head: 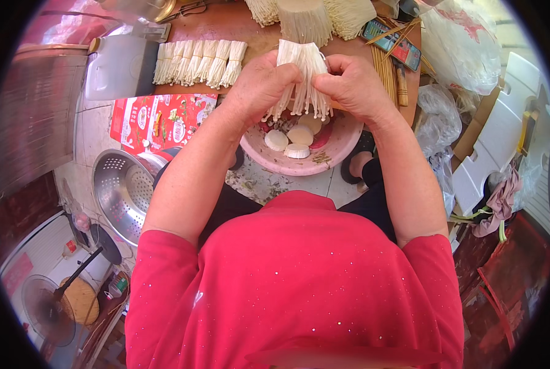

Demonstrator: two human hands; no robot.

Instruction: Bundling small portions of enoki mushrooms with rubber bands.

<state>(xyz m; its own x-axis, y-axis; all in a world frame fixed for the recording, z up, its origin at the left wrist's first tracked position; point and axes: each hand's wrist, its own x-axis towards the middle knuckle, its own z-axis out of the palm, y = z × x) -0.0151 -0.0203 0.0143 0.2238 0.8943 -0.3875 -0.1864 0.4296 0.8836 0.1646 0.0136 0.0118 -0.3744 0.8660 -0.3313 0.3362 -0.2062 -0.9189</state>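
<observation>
My left hand [272, 83] and my right hand [348, 83] hold a cluster of white enoki mushrooms [305, 64] between them, one at each side, caps hanging down. Beneath it stands a pink plastic basin [281, 167], where several cut enoki bases [300, 134] lie. To the left on the wooden table, tied enoki bundles [201, 64] form a row. Larger enoki clumps [305, 23] sit at the table's far side. Bamboo skewers [384, 69] lie to the right of my right hand, some across a smartphone [391, 44].
A plastic jug [118, 67] of dark liquid stands at the left table edge, near a red printed carton [162, 121]. A steel colander [113, 203] is low on the left. Plastic bags [464, 50] and a white foam box [496, 133] crowd the right. A wooden-handled tool [401, 85] lies by the skewers.
</observation>
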